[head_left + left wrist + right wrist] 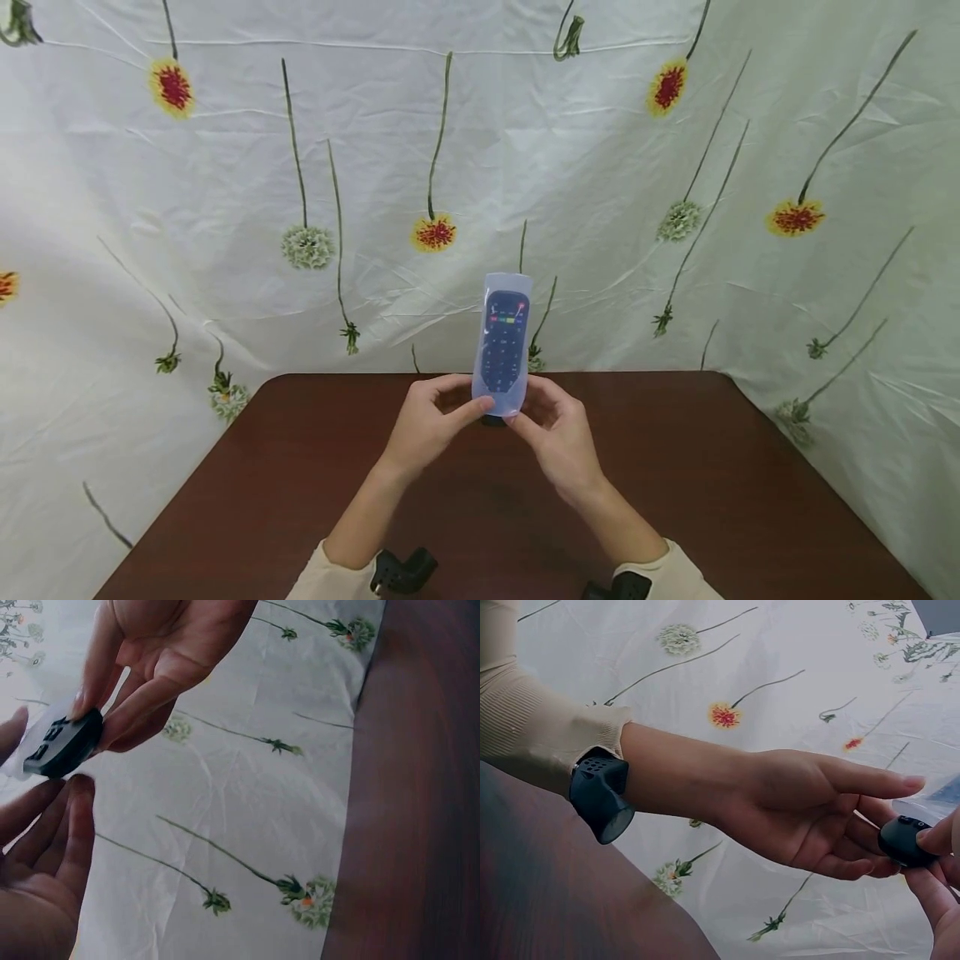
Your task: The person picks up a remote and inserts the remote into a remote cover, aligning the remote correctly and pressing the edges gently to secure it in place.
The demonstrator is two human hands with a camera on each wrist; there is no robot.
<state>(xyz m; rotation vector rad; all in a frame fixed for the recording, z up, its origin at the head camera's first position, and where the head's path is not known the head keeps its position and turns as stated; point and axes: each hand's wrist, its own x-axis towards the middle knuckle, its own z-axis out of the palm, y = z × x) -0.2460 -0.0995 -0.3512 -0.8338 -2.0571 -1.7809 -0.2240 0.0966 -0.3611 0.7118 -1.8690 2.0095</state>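
Observation:
Both hands hold a dark remote control (503, 343) in a translucent, pale sleeve (508, 284), raised upright above the far part of the table. Its face has rows of small buttons and a coloured row near the top. My left hand (427, 425) grips the lower left, its thumb on the front of the sleeve and its fingers behind. On the lower right, my right hand (564, 437) pinches the bottom end between thumb and fingers. The remote's black end (75, 746) sticks out of the sleeve in the left wrist view. Fingers partly hide the back.
A dark brown table (495, 525) with rounded far corners spreads below the hands. Behind and beside it hangs a white cloth (562, 183) printed with flowers. A black camera mount (405, 572) sits on the left wrist, another (626, 586) on the right.

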